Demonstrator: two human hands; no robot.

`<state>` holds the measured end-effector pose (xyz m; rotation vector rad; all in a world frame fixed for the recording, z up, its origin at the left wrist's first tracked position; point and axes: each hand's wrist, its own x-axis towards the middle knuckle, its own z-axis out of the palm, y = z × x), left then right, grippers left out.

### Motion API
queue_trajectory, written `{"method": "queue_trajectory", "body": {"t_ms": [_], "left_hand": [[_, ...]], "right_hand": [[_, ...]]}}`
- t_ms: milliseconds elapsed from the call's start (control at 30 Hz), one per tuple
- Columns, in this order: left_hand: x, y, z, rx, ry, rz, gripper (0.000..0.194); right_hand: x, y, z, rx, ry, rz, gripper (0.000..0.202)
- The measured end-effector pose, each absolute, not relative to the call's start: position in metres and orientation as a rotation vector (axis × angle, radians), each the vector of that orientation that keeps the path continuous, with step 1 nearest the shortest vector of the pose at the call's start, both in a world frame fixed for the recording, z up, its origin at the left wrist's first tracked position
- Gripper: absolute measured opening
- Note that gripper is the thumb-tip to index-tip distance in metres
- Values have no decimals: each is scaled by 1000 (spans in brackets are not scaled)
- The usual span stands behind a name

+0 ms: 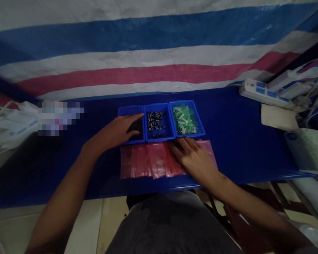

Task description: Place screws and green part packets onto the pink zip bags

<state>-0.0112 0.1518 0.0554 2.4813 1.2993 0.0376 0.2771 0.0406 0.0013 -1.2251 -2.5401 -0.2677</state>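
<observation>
My left hand [118,129] reaches over the left blue bin [123,110], its thumb and forefinger spread apart. That bin's inside looks dark and partly covered by the hand, so its contents are unclear. In the middle bin [163,136] lie loose small black screws [155,120]. The right bin [200,131] holds green and clear small plastic packets [183,118]. My right hand [192,155] rests on a row of overlapping red plastic bags [156,160] in front of the bins. Its bent fingers touch the bags near the bins' front edge, slightly apart, with nothing visible in them.
A blue table [243,141] carries everything. On its right stand a white power strip [265,94], a beige piece of card [278,117] and tangled cables. A blurred-out item [58,118] lies at left. A striped tarp [148,76] hangs behind.
</observation>
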Motion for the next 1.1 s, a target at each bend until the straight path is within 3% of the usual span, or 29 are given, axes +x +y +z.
{"method": "queue_trajectory", "body": {"t_ms": [333,400,533,667,733,833,1000,1100], "left_hand": [[-10,147,55,2414,1242,348,51],[-8,143,54,2419,1296,457,45],[-6,132,49,2440,1319,564,50],[-9,123,37,2512,1231,482,66],[-10,120,30,2590,1169,417,75],[-11,118,22,2690,1126,397,71],[-11,116,18,2825,1096,441,59],[-10,116,17,2856,1101,444,58]], "right_hand": [[288,50,22,-981,-2490,182,27],[285,54,33,-941,-2322,449,24],[272,71,51,-643,-1851,1349,29],[262,86,51,-536,-1678,1679,33],[261,89,47,-625,-1587,1766,31],[262,92,40,-780,-1415,1783,36],[269,98,50,-878,-1303,1641,64],[281,88,60,-1013,-1458,1324,51]]}}
